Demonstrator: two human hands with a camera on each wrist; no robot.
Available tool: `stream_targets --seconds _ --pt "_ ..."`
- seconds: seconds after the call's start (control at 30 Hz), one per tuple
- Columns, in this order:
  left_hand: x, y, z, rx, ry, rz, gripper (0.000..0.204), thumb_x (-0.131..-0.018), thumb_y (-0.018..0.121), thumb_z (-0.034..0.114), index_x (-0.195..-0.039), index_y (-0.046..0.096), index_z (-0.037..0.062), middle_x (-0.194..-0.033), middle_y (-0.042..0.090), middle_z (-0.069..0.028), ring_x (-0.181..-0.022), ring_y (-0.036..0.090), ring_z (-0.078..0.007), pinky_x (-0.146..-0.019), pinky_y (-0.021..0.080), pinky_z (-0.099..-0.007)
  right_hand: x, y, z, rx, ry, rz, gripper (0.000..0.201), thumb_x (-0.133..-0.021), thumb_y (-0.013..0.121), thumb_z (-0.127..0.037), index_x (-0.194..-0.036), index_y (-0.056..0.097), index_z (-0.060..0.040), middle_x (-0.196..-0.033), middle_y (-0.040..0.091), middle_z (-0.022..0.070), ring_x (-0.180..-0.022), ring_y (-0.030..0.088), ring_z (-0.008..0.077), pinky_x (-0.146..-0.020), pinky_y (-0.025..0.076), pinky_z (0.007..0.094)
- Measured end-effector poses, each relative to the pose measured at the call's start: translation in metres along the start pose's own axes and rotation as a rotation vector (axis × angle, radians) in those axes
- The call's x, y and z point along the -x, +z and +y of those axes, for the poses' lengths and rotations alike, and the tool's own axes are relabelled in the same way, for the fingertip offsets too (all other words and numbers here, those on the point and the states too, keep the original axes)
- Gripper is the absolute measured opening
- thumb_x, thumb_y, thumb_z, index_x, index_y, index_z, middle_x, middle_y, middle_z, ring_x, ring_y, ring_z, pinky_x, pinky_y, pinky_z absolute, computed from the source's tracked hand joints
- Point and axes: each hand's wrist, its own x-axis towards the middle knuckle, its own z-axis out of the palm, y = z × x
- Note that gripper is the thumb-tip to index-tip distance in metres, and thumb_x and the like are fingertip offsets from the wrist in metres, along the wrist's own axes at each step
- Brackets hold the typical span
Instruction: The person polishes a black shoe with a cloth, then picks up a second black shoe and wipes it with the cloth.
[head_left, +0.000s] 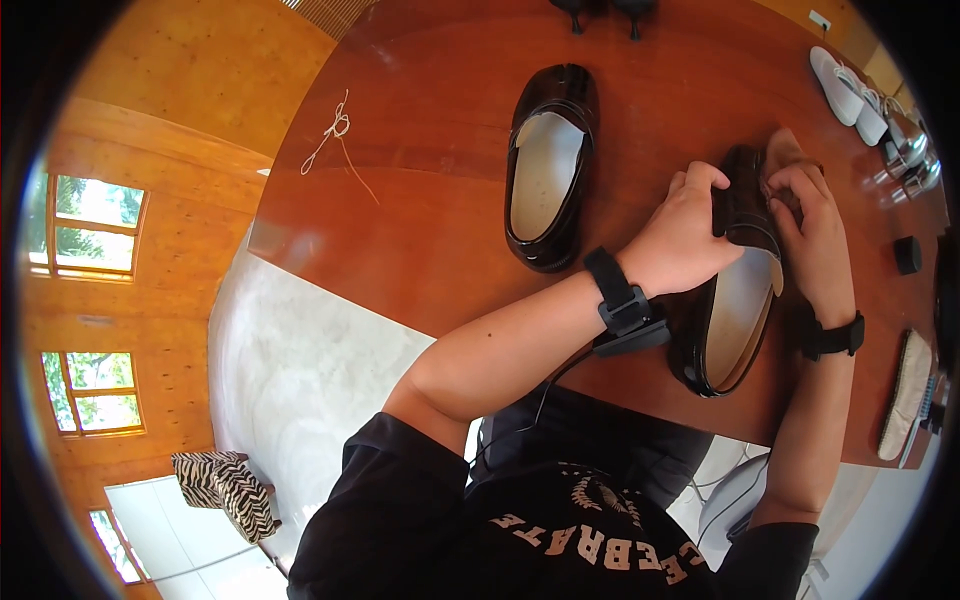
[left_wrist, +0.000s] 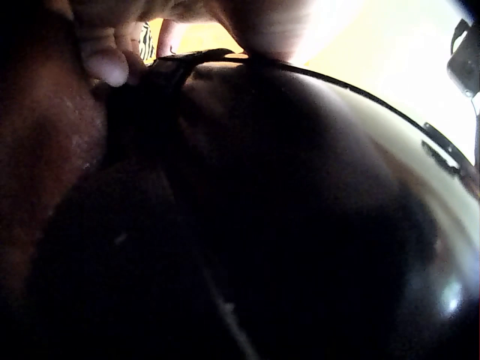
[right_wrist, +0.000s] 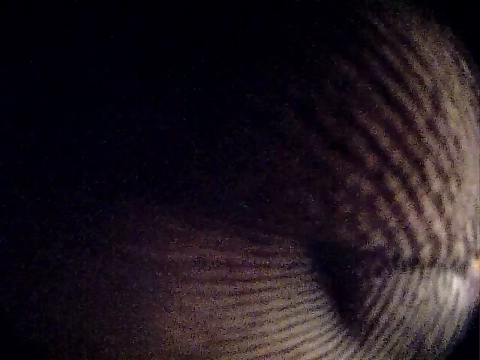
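A glossy dark brown loafer [head_left: 735, 320] with a pale insole lies at the table's near edge, toe pointing away. My left hand [head_left: 690, 235] grips its upper from the left, the fingers bent over the vamp. On the other side, my right hand [head_left: 815, 230] has bent fingers at the toe area, pinching a brown, cloth-like piece [head_left: 785, 148]. The matching loafer [head_left: 545, 180] rests to the left, untouched. In the left wrist view the dark shiny leather [left_wrist: 300, 187] fills most of the picture, with fingers [left_wrist: 109, 67] above it. The right wrist view is mostly dark.
A tied white string [head_left: 340, 125] lies on the reddish table [head_left: 420, 220]. White shoes [head_left: 840, 88], shiny metal items [head_left: 905, 145], a black cylinder [head_left: 907, 255] and a beige padded item [head_left: 905, 395] line the right side. Black heeled footwear [head_left: 605, 8] stands at the far edge.
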Motion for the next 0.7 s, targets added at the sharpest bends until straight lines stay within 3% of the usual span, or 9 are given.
stream_targets --seconds 0.07,0.17,0.27,0.37,0.47,0.57,0.7 --pt "-0.001 0.001 -0.004 -0.051 0.025 0.015 0.068 -0.080 0.077 0.013 -0.134 0.040 -0.0057 -0.127 0.049 -0.0261 -0.119 0.054 -0.0338 -0.097 0.052 -0.0400 -0.001 0.005 0.008 0.103 -0.122 0.084 0.016 -0.088 0.062 0.002 -0.105 0.062 -0.0001 -0.116 0.063 0.0137 -0.106 0.060 0.0314 -0.093 0.047 0.0386" --pt "-0.001 0.002 -0.003 -0.048 0.045 0.018 0.067 -0.080 0.077 0.012 -0.133 0.040 -0.0051 -0.126 0.050 -0.0260 -0.118 0.054 -0.0341 -0.098 0.051 -0.0403 0.000 0.006 0.006 0.109 -0.134 0.074 0.022 -0.089 0.062 0.002 -0.111 0.064 -0.0012 -0.127 0.063 0.0131 -0.115 0.058 0.0328 -0.100 0.045 0.0387" --pt "0.001 0.000 0.001 -0.012 0.039 0.017 0.067 -0.080 0.076 0.011 -0.133 0.039 -0.0048 -0.125 0.050 -0.0260 -0.118 0.054 -0.0340 -0.098 0.050 -0.0404 -0.001 -0.001 0.001 -0.066 -0.139 -0.042 0.026 -0.089 0.061 0.003 -0.114 0.065 -0.0008 -0.134 0.061 0.0120 -0.120 0.058 0.0319 -0.103 0.045 0.0375" --pt "-0.001 0.002 -0.006 0.008 0.063 0.024 0.066 -0.080 0.076 0.011 -0.133 0.039 -0.0048 -0.125 0.050 -0.0258 -0.117 0.055 -0.0332 -0.098 0.050 -0.0404 0.001 -0.003 -0.021 -0.310 -0.129 -0.040 0.029 -0.090 0.059 0.004 -0.117 0.065 0.0002 -0.137 0.060 0.0125 -0.127 0.056 0.0314 -0.107 0.044 0.0371" --pt "-0.002 0.003 -0.007 0.026 0.063 0.032 0.066 -0.080 0.075 0.010 -0.132 0.039 -0.0049 -0.124 0.051 -0.0251 -0.116 0.055 -0.0323 -0.098 0.050 -0.0405 0.000 0.000 -0.021 -0.274 -0.192 0.059 0.032 -0.090 0.058 0.005 -0.121 0.065 0.0008 -0.142 0.059 0.0130 -0.133 0.054 0.0314 -0.110 0.042 0.0375" --pt "-0.001 0.003 -0.005 -0.015 0.057 0.041 0.064 -0.080 0.075 0.009 -0.133 0.040 -0.0050 -0.124 0.052 -0.0240 -0.116 0.056 -0.0312 -0.097 0.050 -0.0401 -0.001 0.002 -0.005 -0.179 -0.157 -0.042 0.036 -0.091 0.058 0.004 -0.125 0.065 -0.0003 -0.145 0.057 0.0142 -0.136 0.052 0.0335 -0.111 0.042 0.0404" --pt "-0.004 0.001 -0.006 0.003 0.041 0.012 0.063 -0.080 0.073 0.006 -0.134 0.042 -0.0051 -0.124 0.052 -0.0226 -0.113 0.057 -0.0294 -0.094 0.052 -0.0389 -0.001 0.006 0.019 0.122 -0.099 0.038 0.035 -0.092 0.058 0.002 -0.126 0.065 0.0000 -0.144 0.057 0.0152 -0.132 0.054 0.0363 -0.110 0.043 0.0407"
